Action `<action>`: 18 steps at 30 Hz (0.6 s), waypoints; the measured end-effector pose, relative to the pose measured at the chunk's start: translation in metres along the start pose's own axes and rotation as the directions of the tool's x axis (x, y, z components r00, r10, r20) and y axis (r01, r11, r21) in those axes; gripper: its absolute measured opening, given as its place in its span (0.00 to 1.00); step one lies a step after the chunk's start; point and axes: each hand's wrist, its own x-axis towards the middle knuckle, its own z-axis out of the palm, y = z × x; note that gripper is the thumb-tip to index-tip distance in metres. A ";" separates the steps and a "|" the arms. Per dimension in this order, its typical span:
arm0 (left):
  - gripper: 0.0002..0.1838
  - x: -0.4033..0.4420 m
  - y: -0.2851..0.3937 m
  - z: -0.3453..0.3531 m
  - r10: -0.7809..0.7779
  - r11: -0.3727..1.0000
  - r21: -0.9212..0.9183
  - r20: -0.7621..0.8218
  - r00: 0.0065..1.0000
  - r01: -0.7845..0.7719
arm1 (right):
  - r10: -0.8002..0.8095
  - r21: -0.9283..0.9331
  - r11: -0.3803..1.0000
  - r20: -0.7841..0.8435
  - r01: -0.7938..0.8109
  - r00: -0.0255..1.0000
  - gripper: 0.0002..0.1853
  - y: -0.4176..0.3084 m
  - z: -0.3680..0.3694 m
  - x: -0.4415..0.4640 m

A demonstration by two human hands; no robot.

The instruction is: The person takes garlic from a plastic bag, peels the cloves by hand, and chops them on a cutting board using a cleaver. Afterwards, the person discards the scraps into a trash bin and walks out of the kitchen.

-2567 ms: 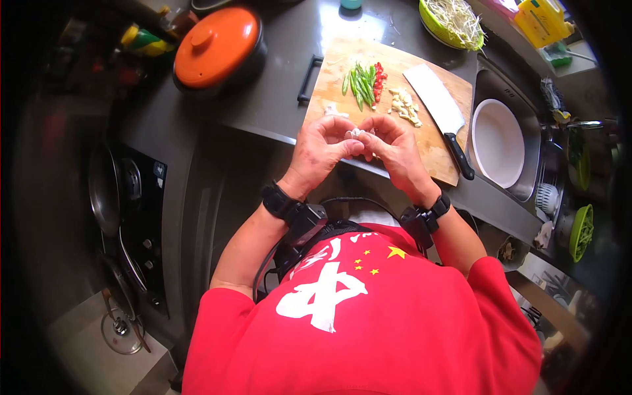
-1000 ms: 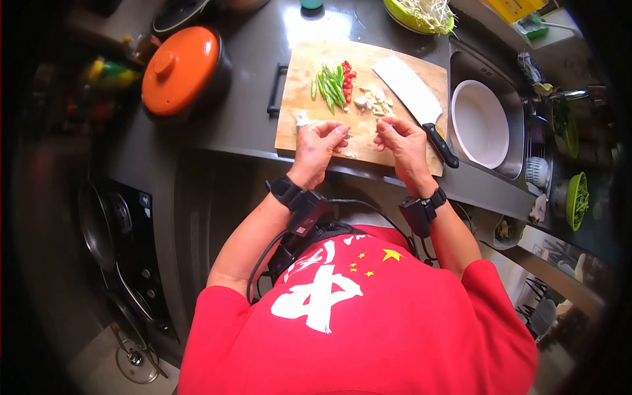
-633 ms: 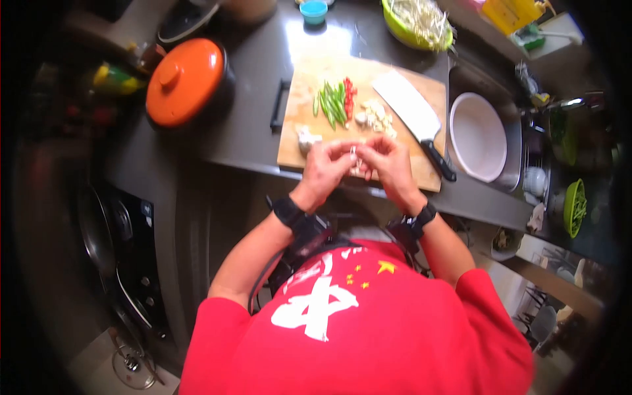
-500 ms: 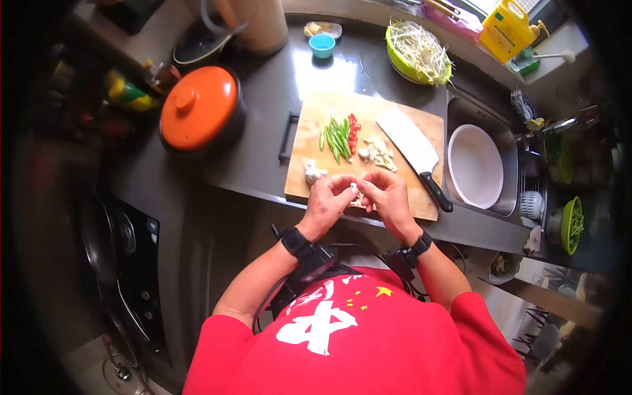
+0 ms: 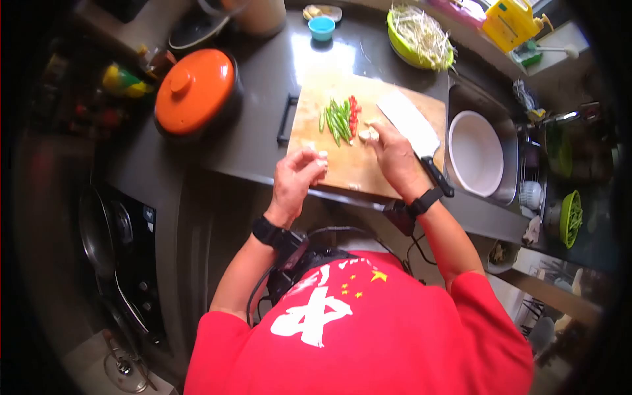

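Note:
My right hand (image 5: 397,160) is at the pile of peeled garlic cloves on the wooden cutting board (image 5: 342,172), its thumb and fingers closed on a garlic clove (image 5: 372,134). Over the board's left front part, my left hand (image 5: 296,181) is closed, with small white bits at its fingertips; whether these are garlic or skin I cannot tell. That hand covers the spot of the garlic bulb. Sliced green peppers (image 5: 338,122) and chopped red pepper (image 5: 354,113) lie side by side beyond. A cleaver (image 5: 411,125) rests on the board's right side, its black handle towards me.
An orange-lidded pot (image 5: 196,92) stands left of the board. Behind are a small blue bowl (image 5: 322,27) and a green basin of bean sprouts (image 5: 421,36). On the right, a white basin (image 5: 475,153) sits in the sink (image 5: 507,191). Green beans fill a green basket (image 5: 571,220).
My hands, together at the board's front edge before, have parted. The right moved forward to the garlic pile with a clove; the left moved left over the garlic bulb. The view shifted slightly.

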 end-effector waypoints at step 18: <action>0.05 -0.008 0.021 -0.013 -0.014 0.997 -0.078 -0.072 0.997 0.008 | 0.401 0.634 0.344 0.568 -0.693 0.718 0.11 0.052 0.038 0.228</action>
